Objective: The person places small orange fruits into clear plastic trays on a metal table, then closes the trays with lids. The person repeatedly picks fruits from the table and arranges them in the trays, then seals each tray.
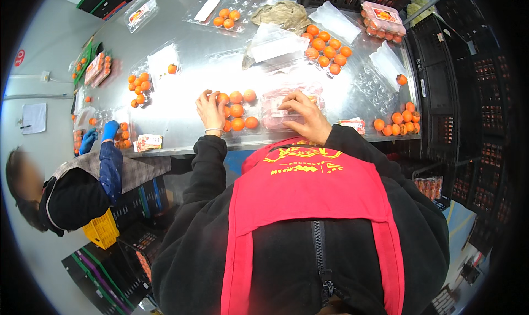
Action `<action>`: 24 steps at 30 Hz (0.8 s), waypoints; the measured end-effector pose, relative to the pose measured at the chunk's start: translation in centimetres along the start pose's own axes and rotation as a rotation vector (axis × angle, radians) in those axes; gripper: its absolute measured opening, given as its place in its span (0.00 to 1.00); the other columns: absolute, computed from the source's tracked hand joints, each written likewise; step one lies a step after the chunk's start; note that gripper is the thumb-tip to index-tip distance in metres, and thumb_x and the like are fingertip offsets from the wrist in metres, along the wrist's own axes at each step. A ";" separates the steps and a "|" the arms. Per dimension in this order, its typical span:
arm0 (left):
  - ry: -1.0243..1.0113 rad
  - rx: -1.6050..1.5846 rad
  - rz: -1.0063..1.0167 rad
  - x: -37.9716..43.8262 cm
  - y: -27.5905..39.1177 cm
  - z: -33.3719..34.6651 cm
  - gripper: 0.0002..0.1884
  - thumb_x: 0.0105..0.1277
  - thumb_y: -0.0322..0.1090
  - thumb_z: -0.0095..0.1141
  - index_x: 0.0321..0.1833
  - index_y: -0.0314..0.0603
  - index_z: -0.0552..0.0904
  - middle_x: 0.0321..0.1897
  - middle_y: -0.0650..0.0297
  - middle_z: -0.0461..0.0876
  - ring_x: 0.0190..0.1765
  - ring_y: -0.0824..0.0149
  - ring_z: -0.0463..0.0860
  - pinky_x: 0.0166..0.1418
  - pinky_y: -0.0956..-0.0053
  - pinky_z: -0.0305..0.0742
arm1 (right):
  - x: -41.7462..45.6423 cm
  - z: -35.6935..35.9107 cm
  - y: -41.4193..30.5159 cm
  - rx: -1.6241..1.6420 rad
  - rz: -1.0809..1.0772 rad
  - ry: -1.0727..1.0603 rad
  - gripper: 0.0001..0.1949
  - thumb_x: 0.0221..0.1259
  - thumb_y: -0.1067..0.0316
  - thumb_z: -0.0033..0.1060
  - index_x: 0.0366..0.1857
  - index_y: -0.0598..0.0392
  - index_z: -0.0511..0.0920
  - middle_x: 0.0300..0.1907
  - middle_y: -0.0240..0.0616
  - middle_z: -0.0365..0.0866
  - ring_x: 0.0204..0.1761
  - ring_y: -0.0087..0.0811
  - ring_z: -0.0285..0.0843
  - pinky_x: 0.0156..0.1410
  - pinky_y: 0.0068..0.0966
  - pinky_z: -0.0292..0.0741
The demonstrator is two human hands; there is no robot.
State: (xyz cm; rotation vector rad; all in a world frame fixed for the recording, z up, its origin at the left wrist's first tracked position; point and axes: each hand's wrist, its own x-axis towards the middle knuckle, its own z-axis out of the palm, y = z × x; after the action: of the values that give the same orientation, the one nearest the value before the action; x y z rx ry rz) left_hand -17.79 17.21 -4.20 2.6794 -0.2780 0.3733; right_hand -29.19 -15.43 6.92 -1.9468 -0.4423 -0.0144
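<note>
On the metal table before me, a clear plastic tray holds several orange persimmon-like fruits (237, 110) in rows. My left hand (211, 111) is at the tray's left side, fingers bent over the leftmost fruits; whether it grips one is hidden. Just right of that tray lies a clear clamshell lid (272, 113) with pinkish padding and a printed label. Over its right part is my right hand (306, 116), fingers curved and apart, thumb towards the left. I cannot tell whether its fingertips touch the plastic. A stack of printed cards (353, 125) lies right of my right hand, near the table edge.
Loose fruits (396, 124) lie at the right front, with an empty tray (376, 88) behind them. More fruits (329, 52) and a crumpled cloth-like bag (283, 15) are at the back. Black crates (438, 88) stand right. A co-worker's blue-gloved hands (110, 130) are at the left.
</note>
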 end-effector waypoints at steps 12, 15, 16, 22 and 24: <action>-0.490 -1.268 -0.293 8.4 10.4 1.6 0.28 0.85 0.43 0.58 0.84 0.50 0.70 0.59 0.55 0.85 0.53 0.67 0.86 0.60 0.66 0.85 | -0.3 0.2 0.2 -0.004 -0.057 0.035 0.18 0.62 0.75 0.73 0.56 0.58 0.81 0.58 0.44 0.74 0.63 0.47 0.79 0.68 0.37 0.77; -0.478 -1.196 -0.301 9.2 12.5 1.8 0.21 0.84 0.34 0.59 0.76 0.42 0.80 0.55 0.62 0.85 0.51 0.72 0.85 0.55 0.72 0.87 | -0.6 -0.4 -0.8 0.027 -0.091 0.157 0.14 0.65 0.76 0.71 0.53 0.58 0.82 0.56 0.44 0.77 0.58 0.44 0.83 0.64 0.34 0.80; -0.457 -1.223 -0.227 9.7 13.2 1.7 0.21 0.84 0.34 0.58 0.76 0.42 0.79 0.55 0.63 0.84 0.52 0.72 0.84 0.55 0.73 0.87 | -1.1 -1.1 -1.3 -0.003 -0.068 0.224 0.14 0.65 0.76 0.71 0.53 0.58 0.83 0.55 0.44 0.79 0.58 0.45 0.83 0.64 0.35 0.80; -0.528 -1.234 -0.058 14.3 19.7 0.3 0.21 0.86 0.36 0.55 0.78 0.42 0.76 0.59 0.61 0.83 0.52 0.74 0.83 0.55 0.74 0.83 | -5.3 -6.2 -3.7 -0.202 0.067 0.757 0.10 0.65 0.78 0.70 0.49 0.59 0.86 0.49 0.44 0.84 0.52 0.45 0.86 0.57 0.35 0.81; -0.583 -1.228 0.047 16.2 22.9 1.2 0.22 0.86 0.37 0.55 0.78 0.43 0.76 0.60 0.62 0.83 0.53 0.73 0.83 0.56 0.74 0.82 | -7.4 -7.8 -3.6 -0.271 0.142 0.921 0.10 0.65 0.78 0.70 0.48 0.60 0.86 0.48 0.44 0.84 0.51 0.44 0.86 0.56 0.35 0.81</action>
State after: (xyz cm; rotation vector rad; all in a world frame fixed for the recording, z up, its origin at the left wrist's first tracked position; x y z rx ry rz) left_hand -7.94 -5.96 8.31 1.4911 -0.5195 -0.4656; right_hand -35.72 -23.31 11.77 -1.9875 0.3252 -0.8770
